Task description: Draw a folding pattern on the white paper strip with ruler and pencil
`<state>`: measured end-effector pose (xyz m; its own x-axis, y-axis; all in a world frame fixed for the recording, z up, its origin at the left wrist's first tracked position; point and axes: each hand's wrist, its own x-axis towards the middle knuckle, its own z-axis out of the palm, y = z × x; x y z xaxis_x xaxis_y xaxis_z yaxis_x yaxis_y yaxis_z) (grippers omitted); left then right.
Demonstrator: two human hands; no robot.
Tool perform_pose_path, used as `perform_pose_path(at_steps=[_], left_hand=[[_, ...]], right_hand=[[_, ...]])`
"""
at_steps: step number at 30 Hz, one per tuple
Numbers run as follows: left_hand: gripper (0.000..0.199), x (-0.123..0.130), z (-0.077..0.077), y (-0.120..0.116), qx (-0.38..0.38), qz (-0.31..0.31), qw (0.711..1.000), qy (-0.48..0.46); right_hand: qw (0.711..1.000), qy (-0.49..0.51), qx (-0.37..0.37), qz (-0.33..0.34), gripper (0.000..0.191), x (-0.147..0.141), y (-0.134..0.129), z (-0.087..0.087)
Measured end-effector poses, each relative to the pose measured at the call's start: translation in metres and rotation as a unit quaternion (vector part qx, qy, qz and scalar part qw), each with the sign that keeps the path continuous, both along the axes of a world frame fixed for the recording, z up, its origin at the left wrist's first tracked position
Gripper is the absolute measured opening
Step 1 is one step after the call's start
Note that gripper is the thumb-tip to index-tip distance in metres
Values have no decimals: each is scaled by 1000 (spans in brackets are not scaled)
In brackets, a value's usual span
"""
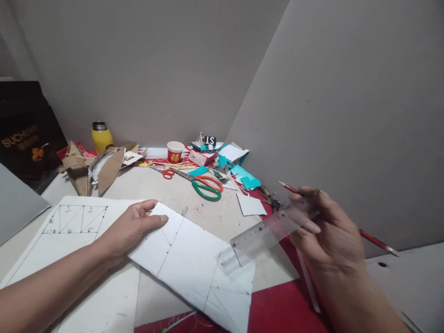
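My left hand [138, 226] is closed on the upper left corner of a white card [194, 256], thumb on top. The card is marked with pencil lines and dots and is held tilted above the table. My right hand [329, 231] grips a clear plastic ruler [265, 231], whose far end overlaps the card's right part. A red pencil [376, 241] also runs through the right hand, showing on both sides of it. Beneath my left forearm lies a white sheet [114, 277] with a drawn rectangle divided by slanted lines and handwritten marks.
Large scissors with green and orange handles [207, 187] and small red scissors [168, 174] lie ahead. Behind are a red paper cup [175, 152], thin sticks, teal scraps [245, 176], cardboard pieces [111, 172] and a yellow bottle [101, 138]. A dark box [29, 134] stands left; walls close off the back and right.
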<state>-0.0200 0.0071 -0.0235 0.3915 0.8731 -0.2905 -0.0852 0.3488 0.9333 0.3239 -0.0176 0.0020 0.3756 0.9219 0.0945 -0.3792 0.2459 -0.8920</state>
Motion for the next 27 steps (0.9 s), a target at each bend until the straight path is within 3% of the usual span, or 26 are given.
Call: perform_pose_path(at_steps=[6, 15, 19, 21, 23, 24, 26, 27], left_hand=[[38, 3, -3, 5, -47, -99, 993, 38], [51, 4, 0, 15, 52, 56, 997, -10], [46, 4, 0, 8, 121, 85, 988, 49], [39, 7, -3, -7, 201, 68, 958, 193], [27, 13, -9, -28, 285, -51, 887, 360], [27, 17, -11, -39, 283, -79, 879, 375], [40, 26, -16, -59, 276, -110, 857, 422], [57, 31, -17, -66, 259, -175, 837, 450]], right_hand=[[999, -25, 27, -9, 11, -12, -1, -1], [998, -45, 43, -21, 13, -21, -3, -1], [995, -51, 68, -55, 7, -20, -1, -2], [991, -54, 85, -91, 9, -20, -1, -3], [986, -65, 101, -112, 12, -22, -3, -5], [984, -75, 113, -116, 13, -23, -5, -5], [978, -106, 139, -114, 11, -29, -10, -7], [973, -126, 153, -114, 10, -32, -14, -8]])
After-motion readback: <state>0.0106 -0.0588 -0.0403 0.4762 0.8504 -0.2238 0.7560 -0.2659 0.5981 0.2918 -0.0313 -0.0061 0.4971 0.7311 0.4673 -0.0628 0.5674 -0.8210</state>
